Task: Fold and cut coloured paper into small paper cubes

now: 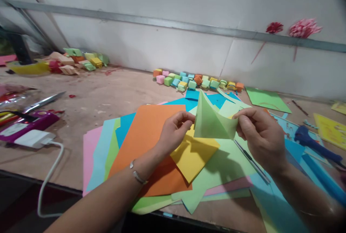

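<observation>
A sheet of light green paper (213, 121), creased and partly folded to a peak, is held up over the table between my hands. My left hand (175, 128) pinches its left edge with thumb and fingers. At the right corner, my right hand (259, 135) grips the same paper between thumb and bent forefinger. Under them lie a yellow paper square (197, 157), an orange sheet (148, 135) and a larger pale green sheet (229, 164). Beside my right hand a slim silver craft knife or pen (251, 161) rests on the papers.
Small folded paper cubes (191, 81) line the wall, with more folded pieces (81, 60) at the back left. On the left are scissors (45, 101) and a purple device (29, 126) with a white cable (51, 175). Blue-handled scissors (316, 143) lie right.
</observation>
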A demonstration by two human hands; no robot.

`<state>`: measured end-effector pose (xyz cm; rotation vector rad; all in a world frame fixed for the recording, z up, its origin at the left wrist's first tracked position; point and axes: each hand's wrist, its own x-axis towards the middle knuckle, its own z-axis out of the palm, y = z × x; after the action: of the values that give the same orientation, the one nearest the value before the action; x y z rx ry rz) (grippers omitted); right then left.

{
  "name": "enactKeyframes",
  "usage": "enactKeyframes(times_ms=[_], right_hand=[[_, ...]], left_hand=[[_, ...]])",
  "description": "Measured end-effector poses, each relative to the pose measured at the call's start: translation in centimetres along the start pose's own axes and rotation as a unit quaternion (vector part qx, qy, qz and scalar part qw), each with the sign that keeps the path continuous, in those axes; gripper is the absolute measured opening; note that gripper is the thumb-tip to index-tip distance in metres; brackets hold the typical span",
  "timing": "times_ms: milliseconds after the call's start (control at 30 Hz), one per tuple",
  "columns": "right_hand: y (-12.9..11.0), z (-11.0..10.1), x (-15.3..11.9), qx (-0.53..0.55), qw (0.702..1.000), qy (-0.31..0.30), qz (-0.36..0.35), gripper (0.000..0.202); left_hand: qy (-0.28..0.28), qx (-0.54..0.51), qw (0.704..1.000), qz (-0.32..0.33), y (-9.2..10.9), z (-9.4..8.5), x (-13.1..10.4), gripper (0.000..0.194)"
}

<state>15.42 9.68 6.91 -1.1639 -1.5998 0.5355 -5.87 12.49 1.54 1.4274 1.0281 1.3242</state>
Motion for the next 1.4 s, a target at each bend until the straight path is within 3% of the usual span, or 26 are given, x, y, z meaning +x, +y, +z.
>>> enactKeyframes(times_ms=[167, 267, 333, 433, 533, 633, 767, 900, 967, 1067, 1167, 1267, 1400], right_hand=[[-0.6, 0.4, 0.3, 0.034, 0.995, -0.064, 0.069, 0.016], [-0.9, 0.9, 0.6, 0.13, 0.965, -0.134, 0.182, 0.02], [-0.7, 1.1, 0.9, 0.205, 0.924, -0.176, 0.27, 0.022], [0.5, 1.1, 0.9, 0.277, 0.89, -0.162, 0.322, 0.026], [2.1, 0.9, 0.0, 0.284, 0.908, -0.135, 0.277, 0.042], [3.1, 0.8, -1.6, 0.224, 0.934, -0.175, 0.217, 0.067], [2.6, 1.2, -3.1, 0.205, 0.94, -0.167, 0.215, 0.094], [2.1, 1.4, -2.7, 0.279, 0.899, -0.129, 0.313, 0.086], [2.5, 1.3, -2.4, 0.3, 0.888, -0.116, 0.328, 0.077], [3.4, 0.9, -2.2, 0.259, 0.917, -0.097, 0.287, 0.066], [3.8, 0.3, -2.2, 0.125, 0.955, -0.139, 0.229, 0.061], [3.5, -0.3, -2.1, 0.013, 0.967, -0.185, 0.175, 0.057], [3.2, -0.9, -2.2, 0.036, 0.973, -0.174, 0.148, 0.06]], left_hand=[[-0.047, 0.048, 0.994, 0.081, 0.4, 0.1, -0.1, 0.007], [-0.071, 0.058, 0.989, 0.116, 0.9, 0.1, -0.3, 0.008], [-0.103, 0.022, 0.99, 0.089, 1.0, 0.1, -0.5, 0.013], [-0.12, -0.041, 0.992, -0.024, 0.8, 0.0, -0.6, 0.021], [-0.058, -0.041, 0.991, -0.114, 0.6, -0.3, -0.6, 0.041], [-0.003, -0.054, 0.988, -0.147, 0.4, -0.4, -0.4, 0.056], [-0.027, -0.113, 0.982, -0.152, 0.1, -0.3, -0.4, 0.068], [-0.101, -0.231, 0.952, -0.174, -0.1, -0.1, -0.4, 0.088], [-0.115, -0.22, 0.955, -0.163, -0.2, -0.1, -0.4, 0.086], [-0.089, -0.138, 0.979, -0.123, -0.2, -0.3, -0.2, 0.073], [-0.037, -0.075, 0.992, -0.095, -0.1, -0.7, 0.1, 0.084], [-0.068, -0.026, 0.991, -0.112, -0.2, -1.0, 0.4, 0.086], [-0.093, 0.008, 0.985, -0.144, -0.4, -0.9, 0.4, 0.07]])
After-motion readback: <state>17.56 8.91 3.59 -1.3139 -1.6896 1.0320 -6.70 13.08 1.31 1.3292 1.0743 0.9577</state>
